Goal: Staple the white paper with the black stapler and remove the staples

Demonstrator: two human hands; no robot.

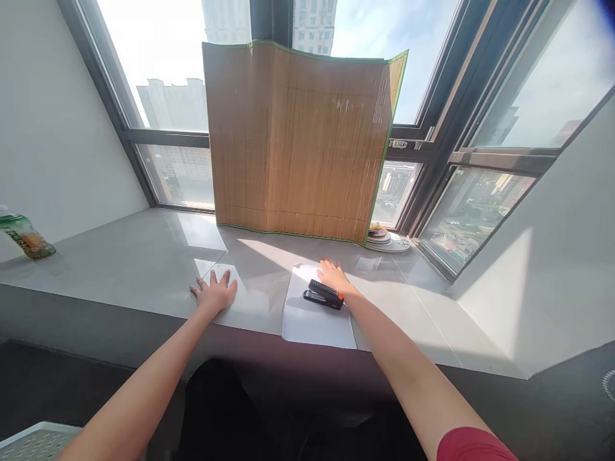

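Observation:
My left hand [216, 293] lies flat on the tiled window sill [259, 291], its fingers spread and nothing in it. To the right, my right hand [333, 274] rests with fingers stretched out over the top right corner of a white sheet of paper [312, 328]. A black stapler [323, 294] with an orange-red part at one end lies on that paper, just below my right hand and close to the wrist. Part of the paper's right edge is hidden by my right forearm.
A brown bamboo mat [298, 141] with green edging stands against the window. Several stacked plates [387, 241] sit at its right foot. At the far left is a bottle with a green label [26, 235]. A light perforated plastic item [41, 442] shows at lower left.

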